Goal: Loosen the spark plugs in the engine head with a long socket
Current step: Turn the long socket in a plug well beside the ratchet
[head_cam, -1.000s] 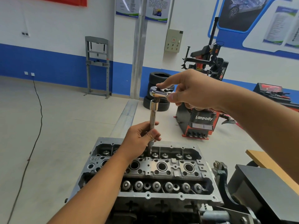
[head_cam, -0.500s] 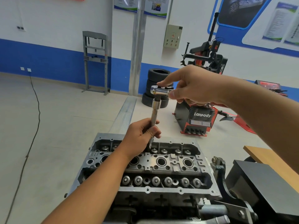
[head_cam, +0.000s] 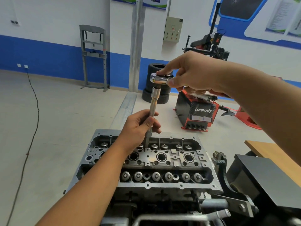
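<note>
Upright, long socket [head_cam: 153,105] within left hand [head_cam: 140,126] fingers [head_cam: 150,122].

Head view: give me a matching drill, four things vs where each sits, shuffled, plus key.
Things:
1. left hand
2. right hand
3. tyres
4. cable

Places:
A. stacked by the blue wall
B. on the ratchet head
C. trailing over the floor, left
D. round the socket above the engine head

Pairs: 1-D, 2-B, 3-A, 4-C
</note>
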`<state>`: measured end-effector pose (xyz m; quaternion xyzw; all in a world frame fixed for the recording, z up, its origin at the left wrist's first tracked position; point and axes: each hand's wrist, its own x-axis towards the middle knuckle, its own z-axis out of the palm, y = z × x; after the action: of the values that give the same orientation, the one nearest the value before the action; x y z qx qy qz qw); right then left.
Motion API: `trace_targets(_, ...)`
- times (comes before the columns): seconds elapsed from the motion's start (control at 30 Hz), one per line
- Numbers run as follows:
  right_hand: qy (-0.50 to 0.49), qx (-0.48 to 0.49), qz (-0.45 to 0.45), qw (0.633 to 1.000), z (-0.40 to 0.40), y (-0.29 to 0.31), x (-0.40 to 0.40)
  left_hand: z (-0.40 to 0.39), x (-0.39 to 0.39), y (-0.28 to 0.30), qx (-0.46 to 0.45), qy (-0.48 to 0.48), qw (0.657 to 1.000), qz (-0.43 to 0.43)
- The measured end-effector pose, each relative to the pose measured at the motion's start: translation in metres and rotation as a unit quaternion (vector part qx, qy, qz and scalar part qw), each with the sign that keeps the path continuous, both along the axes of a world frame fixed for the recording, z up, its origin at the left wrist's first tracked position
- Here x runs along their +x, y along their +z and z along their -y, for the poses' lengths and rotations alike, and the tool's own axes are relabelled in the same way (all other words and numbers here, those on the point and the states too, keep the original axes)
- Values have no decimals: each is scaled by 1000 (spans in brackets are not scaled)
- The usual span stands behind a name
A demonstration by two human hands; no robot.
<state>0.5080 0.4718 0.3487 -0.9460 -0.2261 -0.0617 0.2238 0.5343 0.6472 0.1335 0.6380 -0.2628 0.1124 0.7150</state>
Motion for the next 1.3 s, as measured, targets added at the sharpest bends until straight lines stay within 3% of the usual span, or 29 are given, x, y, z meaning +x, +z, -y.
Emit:
trace_targets(0.17,10,-20,-28,999,1,9,5,-1,1,2,-27,-66,997,-42)
trace_targets(0.33,36,-24,-53,998,-11,-3,5,-2,1,2,-13,-48,999,-15)
trace_targets(0.5,37,-37,-8,999,-26,-11,-3,2,0,3,-27,-16,1000,1)
trace_targets(0.63,5,-158,107,982,-49,-24,-4,15,3,13,-83,-9,996,-39)
trace_targets(0.87,-49,-268,139,952,-59,-30,4,26,11,19,-86,-16,995,-54)
trace_targets(1.0,-63,-257,153,952,-58,-34,4,28,13,19,-70,-19,996,-53)
trace_targets(1.1,-88,-178,155,968,-57,-41,7,32,10,19,-56,-6,997,-49)
trace_targets(1.3,-158,-172,265,936,-61,-62,17,25,7,41,-23,-12,1000,0)
